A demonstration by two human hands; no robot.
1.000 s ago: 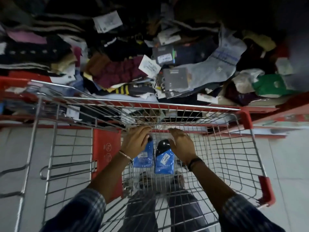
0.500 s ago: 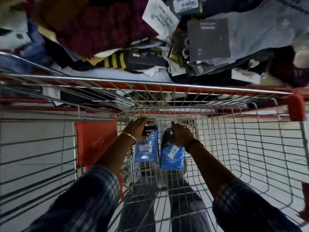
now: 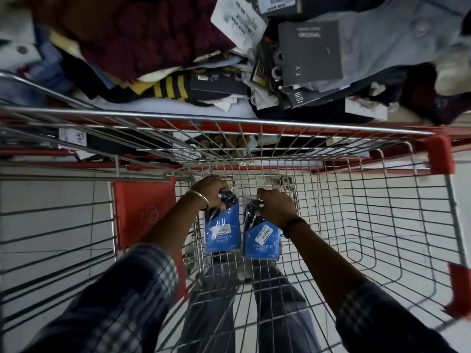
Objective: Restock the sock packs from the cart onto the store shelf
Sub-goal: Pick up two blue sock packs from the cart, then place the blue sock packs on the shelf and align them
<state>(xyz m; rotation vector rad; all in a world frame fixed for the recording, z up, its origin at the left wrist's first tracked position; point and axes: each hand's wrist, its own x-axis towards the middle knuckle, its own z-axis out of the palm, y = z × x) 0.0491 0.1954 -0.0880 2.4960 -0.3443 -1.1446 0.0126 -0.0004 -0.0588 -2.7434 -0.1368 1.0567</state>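
Two blue sock packs hang side by side down inside the wire cart (image 3: 382, 225), each showing dark socks at the top and a white price sticker on the band; the left hand (image 3: 207, 191) is clenched around the top of the left sock pack (image 3: 223, 231); the right hand (image 3: 276, 206) grips the top of the right sock pack (image 3: 261, 240) the same way; beyond the cart's front rail the shelf (image 3: 178, 109) is heaped with loose socks, cards and tags; its far edges are blurred, and the plaid sleeves (image 3: 122, 296) run off the frame's bottom.
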